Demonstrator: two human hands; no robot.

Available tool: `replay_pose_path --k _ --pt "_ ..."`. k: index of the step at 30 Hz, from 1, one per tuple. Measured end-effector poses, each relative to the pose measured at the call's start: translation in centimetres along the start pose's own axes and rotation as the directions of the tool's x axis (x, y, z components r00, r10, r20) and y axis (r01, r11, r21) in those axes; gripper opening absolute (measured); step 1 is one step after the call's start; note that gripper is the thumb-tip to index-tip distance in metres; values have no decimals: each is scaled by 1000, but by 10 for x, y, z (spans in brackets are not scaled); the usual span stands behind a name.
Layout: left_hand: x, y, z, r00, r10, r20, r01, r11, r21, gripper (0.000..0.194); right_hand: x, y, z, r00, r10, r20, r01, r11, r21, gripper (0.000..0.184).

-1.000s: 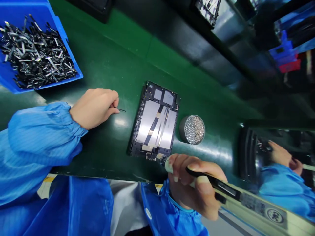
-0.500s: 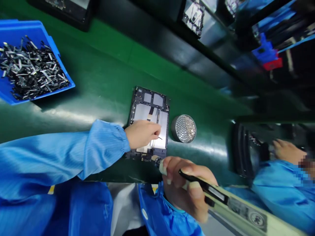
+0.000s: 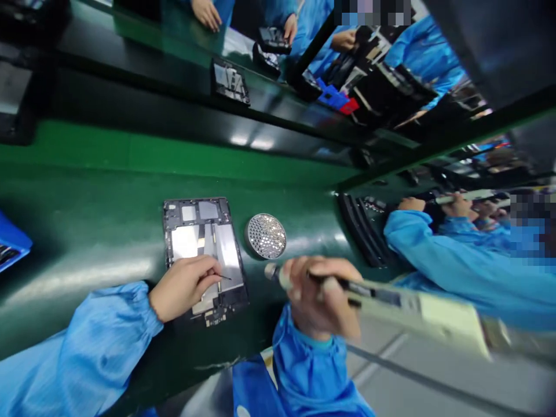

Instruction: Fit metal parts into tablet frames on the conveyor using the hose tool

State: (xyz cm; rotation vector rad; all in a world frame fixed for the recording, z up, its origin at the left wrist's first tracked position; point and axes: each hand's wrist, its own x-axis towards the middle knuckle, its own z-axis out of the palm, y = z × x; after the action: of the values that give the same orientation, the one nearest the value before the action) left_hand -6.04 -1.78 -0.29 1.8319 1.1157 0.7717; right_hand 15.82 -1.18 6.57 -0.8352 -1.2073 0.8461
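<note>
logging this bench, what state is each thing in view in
tablet-like device: lying flat, inside exposed
round container: upright, open, shiny bits inside
handheld driver: in right hand, tip off the device; can't tell if running
thin dark piece: pinched in left hand
blue bin: only a corner shows

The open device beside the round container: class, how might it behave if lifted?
The device would probably feel stiff, as a dark frame surrounds its panels. The small board jutting past its near edge looks fragile. Lying flat, it seems unlikely to roll.

Opened tablet [image 3: 228, 246], flat on bench [image 3: 108, 231]
</note>
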Motion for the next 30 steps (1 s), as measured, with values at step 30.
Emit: replay_pose_path --k 30 --pt "19 -20 -70 755 -374 -538 326 927 -186 25 36 53 -20 925 59 -375 -98 991 -87 34"
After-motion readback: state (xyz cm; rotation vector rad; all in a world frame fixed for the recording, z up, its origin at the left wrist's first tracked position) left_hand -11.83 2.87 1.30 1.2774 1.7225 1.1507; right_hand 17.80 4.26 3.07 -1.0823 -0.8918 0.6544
